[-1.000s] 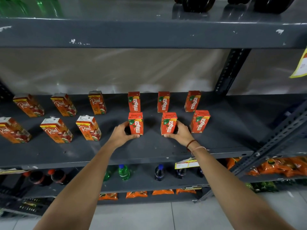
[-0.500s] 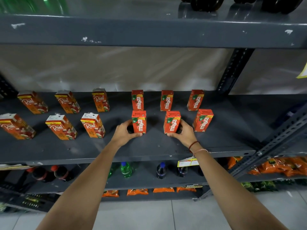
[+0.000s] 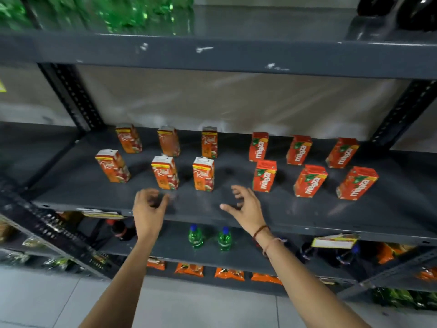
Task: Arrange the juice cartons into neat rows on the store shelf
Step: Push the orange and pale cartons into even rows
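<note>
Six Real cartons (image 3: 165, 172) and six Maaza cartons (image 3: 264, 176) in two rows — my left hand (image 3: 149, 207) and right hand (image 3: 246, 207) both spread, empty.

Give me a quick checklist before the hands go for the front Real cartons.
1. Left hand free: ok, the grip is open and holds nothing.
2. Right hand free: ok, fingers spread, nothing held.
3. Front Real cartons upright: ok for the middle Real carton and the right Real carton; the left Real carton seems to lean, perhaps only lens distortion.
4. Front Real row spacing: not ok, the left carton stands farther apart than the other two.
5. Front Maaza cartons released and standing: ok.
6. Bare shelf in front of the row: ok.
</note>
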Demonstrator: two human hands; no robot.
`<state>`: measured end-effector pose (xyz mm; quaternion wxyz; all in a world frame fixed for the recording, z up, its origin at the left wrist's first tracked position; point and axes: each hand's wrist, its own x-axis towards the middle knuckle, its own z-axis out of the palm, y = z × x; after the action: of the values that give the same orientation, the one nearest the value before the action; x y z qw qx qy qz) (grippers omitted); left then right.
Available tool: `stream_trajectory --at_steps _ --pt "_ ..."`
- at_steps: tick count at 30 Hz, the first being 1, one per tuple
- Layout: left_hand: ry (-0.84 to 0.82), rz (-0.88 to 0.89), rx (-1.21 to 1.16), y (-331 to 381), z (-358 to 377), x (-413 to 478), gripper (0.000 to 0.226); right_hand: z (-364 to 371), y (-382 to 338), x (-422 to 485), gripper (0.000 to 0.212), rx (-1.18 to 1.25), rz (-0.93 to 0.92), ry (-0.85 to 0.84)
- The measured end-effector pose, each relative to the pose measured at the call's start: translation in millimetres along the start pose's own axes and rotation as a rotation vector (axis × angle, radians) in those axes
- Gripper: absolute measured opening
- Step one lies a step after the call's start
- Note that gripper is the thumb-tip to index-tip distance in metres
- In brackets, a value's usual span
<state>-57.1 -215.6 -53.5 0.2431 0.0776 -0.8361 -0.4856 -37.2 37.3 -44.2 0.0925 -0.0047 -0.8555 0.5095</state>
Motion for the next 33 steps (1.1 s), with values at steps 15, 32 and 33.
stream_trajectory --at_steps 15,32,33 --pt "-0.681 0.055 0.088 -23.1 4.6 103.5 0.048 51.9 -29.2 63.3 0.060 -0.074 0.129 -0.116" --pt "-0.746 0.002 0.116 -21.7 -3.9 121.5 0.051 49.9 -36.7 64.5 0.057 -0.056 0.194 -0.197" --pt "-0.746 0.002 0.122 -21.1 -4.2 120.8 0.050 50.3 -37.2 64.4 0.057 -0.058 0.194 -0.198"
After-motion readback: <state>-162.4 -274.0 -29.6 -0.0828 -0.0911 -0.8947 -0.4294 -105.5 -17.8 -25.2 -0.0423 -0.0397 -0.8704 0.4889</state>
